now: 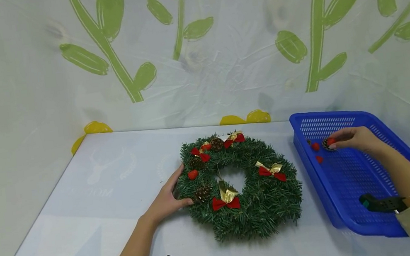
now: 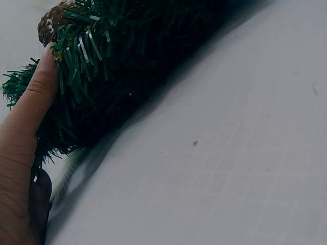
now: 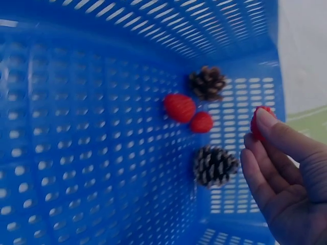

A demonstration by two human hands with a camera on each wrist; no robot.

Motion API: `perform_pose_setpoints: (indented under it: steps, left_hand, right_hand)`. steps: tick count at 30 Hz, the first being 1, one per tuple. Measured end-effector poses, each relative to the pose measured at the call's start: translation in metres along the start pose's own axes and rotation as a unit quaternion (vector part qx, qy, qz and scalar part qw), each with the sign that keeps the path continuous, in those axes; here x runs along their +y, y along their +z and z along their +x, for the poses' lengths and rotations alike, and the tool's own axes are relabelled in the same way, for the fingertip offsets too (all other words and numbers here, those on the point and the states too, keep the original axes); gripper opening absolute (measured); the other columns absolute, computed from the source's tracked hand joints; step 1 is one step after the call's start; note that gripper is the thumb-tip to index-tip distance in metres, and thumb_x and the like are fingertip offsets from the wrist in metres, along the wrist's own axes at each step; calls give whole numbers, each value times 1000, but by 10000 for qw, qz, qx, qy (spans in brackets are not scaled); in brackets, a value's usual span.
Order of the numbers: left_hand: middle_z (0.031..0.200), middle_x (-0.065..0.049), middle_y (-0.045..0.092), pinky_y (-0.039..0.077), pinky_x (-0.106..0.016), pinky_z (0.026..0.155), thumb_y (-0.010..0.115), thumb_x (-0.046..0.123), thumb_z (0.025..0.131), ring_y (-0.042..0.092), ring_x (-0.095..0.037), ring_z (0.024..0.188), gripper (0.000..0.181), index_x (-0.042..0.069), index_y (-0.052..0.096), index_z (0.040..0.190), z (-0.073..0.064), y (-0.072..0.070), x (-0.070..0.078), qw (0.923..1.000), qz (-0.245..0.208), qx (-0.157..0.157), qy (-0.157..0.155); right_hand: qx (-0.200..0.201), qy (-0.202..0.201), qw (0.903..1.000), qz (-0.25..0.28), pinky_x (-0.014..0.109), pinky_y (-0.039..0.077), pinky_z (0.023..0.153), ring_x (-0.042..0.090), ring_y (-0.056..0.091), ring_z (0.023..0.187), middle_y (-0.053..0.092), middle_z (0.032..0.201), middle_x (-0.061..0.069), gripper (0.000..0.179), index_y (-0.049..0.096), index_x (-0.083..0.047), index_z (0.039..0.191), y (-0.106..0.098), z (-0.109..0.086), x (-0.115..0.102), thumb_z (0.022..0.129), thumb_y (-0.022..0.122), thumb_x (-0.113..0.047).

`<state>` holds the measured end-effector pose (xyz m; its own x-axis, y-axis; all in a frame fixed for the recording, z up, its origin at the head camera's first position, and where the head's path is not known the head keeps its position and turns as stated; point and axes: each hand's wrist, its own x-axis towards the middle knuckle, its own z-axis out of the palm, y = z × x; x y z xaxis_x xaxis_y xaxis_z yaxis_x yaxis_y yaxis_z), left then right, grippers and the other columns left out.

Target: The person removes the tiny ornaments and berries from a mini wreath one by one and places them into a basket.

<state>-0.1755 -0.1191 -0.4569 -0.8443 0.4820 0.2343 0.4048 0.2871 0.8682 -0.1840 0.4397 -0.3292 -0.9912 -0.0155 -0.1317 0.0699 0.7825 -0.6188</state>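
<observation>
A green wreath (image 1: 269, 208) lies on the table, dressed with several red-and-gold bows (image 1: 226, 203), brown pinecones (image 1: 203, 193) and a red berry ornament (image 1: 193, 174). My left hand (image 1: 164, 201) holds its left edge, the thumb over the front close by a pinecone (image 2: 51, 24) and the other fingers at the outer side. Over the blue basket (image 1: 324, 192), my right hand (image 1: 358, 140) pinches a red berry ornament (image 3: 254, 127) between thumb and fingertips. Below it in the basket are two more red berries (image 3: 180, 107) and two pinecones (image 3: 214, 166), one of them white-tipped.
The basket has perforated walls and stands on the right of the white table (image 1: 121, 191). A white cloth backdrop (image 1: 229, 75) with green stems and yellow flowers rises behind the table. Black camera mounts (image 1: 383, 204) sit on both wrists.
</observation>
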Motion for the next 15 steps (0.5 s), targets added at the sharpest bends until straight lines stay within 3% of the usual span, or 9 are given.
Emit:
perform_pose_setpoints:
  steps: [2, 9, 15]
  left_hand:
    - [158, -11, 15, 22, -58, 111, 75, 47, 74, 14, -37, 143, 102, 23, 16, 153, 1, 1, 0, 10000, 14, -10, 1]
    - [158, -12, 16, 23, -60, 109, 76, 45, 74, 14, -38, 143, 102, 22, 15, 153, 0, 1, 0, 10000, -5, 6, 13]
    - [158, -12, 16, 24, -60, 109, 76, 45, 75, 15, -39, 142, 102, 21, 15, 154, 0, -1, 1, 9999, 106, -10, 0]
  right_hand:
    - [-59, 3, 10000, -54, 44, 48, 83, -6, 55, 79, 69, 97, 1, 53, 60, 10, 117, 2, 1, 2, 84, 73, -29]
    - [10, -92, 9996, -250, 22, 51, 69, -3, 57, 78, 69, 99, 13, 50, 63, 9, 112, 12, 7, 13, 82, 75, -29]
    - [-18, -60, 9988, -479, 26, 51, 68, 7, 59, 81, 69, 98, 15, 48, 65, 9, 108, 20, 11, 24, 81, 76, -29]
